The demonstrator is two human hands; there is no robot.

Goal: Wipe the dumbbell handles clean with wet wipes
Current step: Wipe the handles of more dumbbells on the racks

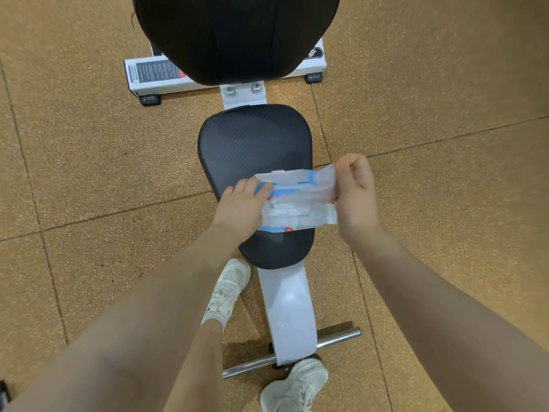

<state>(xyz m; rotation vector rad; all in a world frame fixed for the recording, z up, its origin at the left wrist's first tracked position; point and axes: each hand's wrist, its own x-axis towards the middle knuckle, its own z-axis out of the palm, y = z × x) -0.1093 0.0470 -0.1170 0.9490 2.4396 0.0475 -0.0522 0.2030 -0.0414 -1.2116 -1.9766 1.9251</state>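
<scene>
While gripped, wipe pack (297, 200) (seat-top) opens.

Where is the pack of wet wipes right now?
In the head view's middle, the wet wipes pack sits over the black bench seat, held between the left hand and right hand.

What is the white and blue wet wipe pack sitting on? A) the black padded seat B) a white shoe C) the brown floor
A: the white and blue plastic wet wipe pack lies over the black padded bench seat, with the left hand and right hand holding it.
</scene>
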